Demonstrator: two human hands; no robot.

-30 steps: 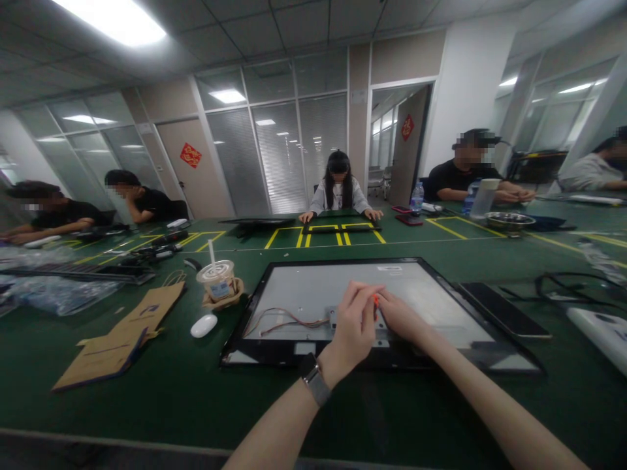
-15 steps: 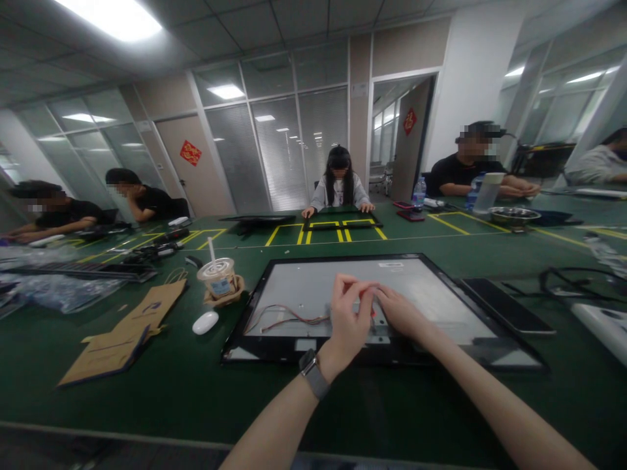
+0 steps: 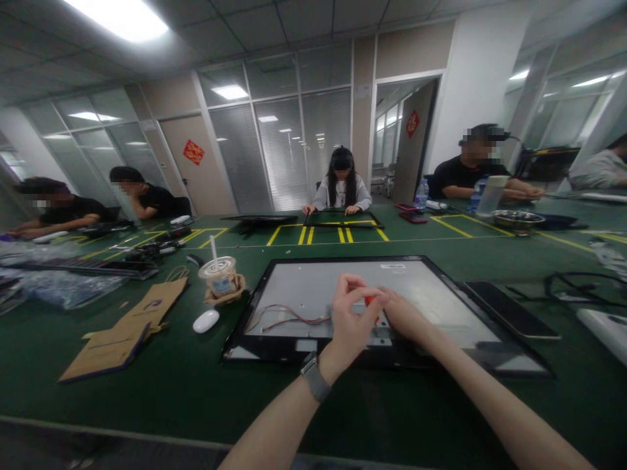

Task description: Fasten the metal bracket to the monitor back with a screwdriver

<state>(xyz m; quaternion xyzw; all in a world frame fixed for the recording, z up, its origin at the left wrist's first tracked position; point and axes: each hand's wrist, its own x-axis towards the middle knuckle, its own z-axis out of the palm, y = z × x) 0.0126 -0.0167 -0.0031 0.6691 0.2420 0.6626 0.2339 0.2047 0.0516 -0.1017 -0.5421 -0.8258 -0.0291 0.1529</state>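
Note:
A flat display panel (image 3: 421, 287) in a black frame lies back-up on the green table in front of me. Thin coloured wires (image 3: 289, 316) run across its metal back to a small bracket near its front edge. My left hand (image 3: 353, 321), watch on the wrist, is pinched over that bracket. My right hand (image 3: 404, 314) meets it there, fingers closed. A small red-orange object (image 3: 368, 301) shows between the fingertips of both hands; I cannot make out what it is.
Left of the panel stand a lidded drink cup (image 3: 219, 277), a white mouse (image 3: 204, 321) and a brown paper bag (image 3: 128, 322). A dark phone (image 3: 509, 310) and black cable (image 3: 578, 287) lie to the right. Several people sit around the table (image 3: 147, 385).
My hands stayed at the bracket; the left fingers shifted and re-pinched around the red-orange object. The view rose slightly.

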